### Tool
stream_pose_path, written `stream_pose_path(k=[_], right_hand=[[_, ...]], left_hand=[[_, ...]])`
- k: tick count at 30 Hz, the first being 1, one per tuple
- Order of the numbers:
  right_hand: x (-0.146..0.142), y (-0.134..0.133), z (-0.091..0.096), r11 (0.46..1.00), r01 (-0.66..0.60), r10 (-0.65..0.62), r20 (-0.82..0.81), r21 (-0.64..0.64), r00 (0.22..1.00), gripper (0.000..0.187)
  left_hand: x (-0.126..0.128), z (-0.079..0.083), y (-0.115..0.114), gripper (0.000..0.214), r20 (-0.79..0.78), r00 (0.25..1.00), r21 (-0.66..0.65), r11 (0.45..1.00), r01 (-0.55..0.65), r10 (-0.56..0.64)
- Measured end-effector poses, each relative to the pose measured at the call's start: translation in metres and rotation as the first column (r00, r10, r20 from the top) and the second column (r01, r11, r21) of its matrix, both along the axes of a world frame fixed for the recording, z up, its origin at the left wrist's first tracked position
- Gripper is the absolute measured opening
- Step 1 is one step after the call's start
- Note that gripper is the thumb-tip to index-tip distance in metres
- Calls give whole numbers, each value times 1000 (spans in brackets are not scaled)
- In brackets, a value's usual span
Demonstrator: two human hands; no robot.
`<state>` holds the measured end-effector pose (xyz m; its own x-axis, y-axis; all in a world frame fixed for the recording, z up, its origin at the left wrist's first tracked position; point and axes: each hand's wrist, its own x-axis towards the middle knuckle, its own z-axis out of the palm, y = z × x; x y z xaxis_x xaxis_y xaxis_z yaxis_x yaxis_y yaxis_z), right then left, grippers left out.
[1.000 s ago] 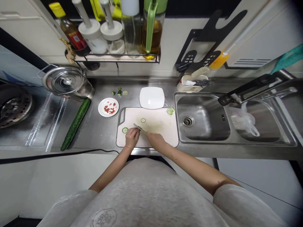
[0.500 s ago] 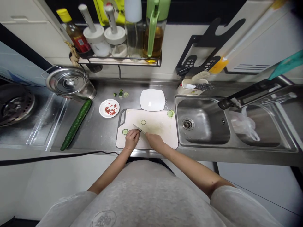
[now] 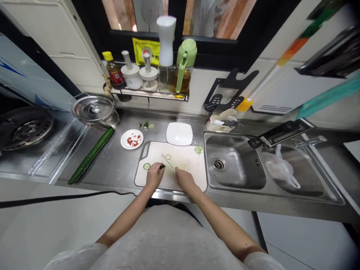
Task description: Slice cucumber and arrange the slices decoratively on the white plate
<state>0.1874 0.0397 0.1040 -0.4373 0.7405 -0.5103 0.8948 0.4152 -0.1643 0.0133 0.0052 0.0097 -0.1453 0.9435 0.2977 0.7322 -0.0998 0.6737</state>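
My right hand (image 3: 186, 180) is closed round the handle of a knife (image 3: 168, 162), whose blade points up and left over the white cutting board (image 3: 194, 174). My left hand (image 3: 154, 176) is closed on a small dark green cucumber piece (image 3: 162, 166), just left of the blade. One thin cucumber slice (image 3: 168, 157) lies flat near the knife tip. Another slice (image 3: 146, 166) rests at the board's left side. At the upper right corner sit a few overlapping slices (image 3: 198, 149). A white rectangular plate (image 3: 179, 134) stands against the board's far edge.
A whole cucumber (image 3: 91, 156) lies to the left. Near it are a small plate (image 3: 125, 143) with red bits, green scraps (image 3: 146, 124) and a lidded steel pot (image 3: 95, 112). The sink (image 3: 239, 163) is at the right, and a rack of bottles (image 3: 149, 93) hangs behind.
The camera has tilted up, showing more of the window and wall. The knife blade has moved away from the cucumber piece, leaving a gap between them. Both hands keep their hold.
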Motion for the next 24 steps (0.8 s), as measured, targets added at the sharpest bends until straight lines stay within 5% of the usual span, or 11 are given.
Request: stream_pose_path(k=[7,11,19,24], right_hand=[[28,-8,4,995,100,-100,34,5,994,26],[32,-12,3,997,73,-74,66,14,995,24],[32,-8,5,996,12,-22,119,86,993,33],[33,-7,6,991,-30,10,151,133,988,37]], left_hand=[[-31,14,32,18,107,963,23,967,-253,249],[-66,19,58,18,6,922,-12,922,-388,388],[-87,12,67,19,-97,905,-104,900,-422,413],[-84,16,65,26,-90,891,15,895,-446,445]])
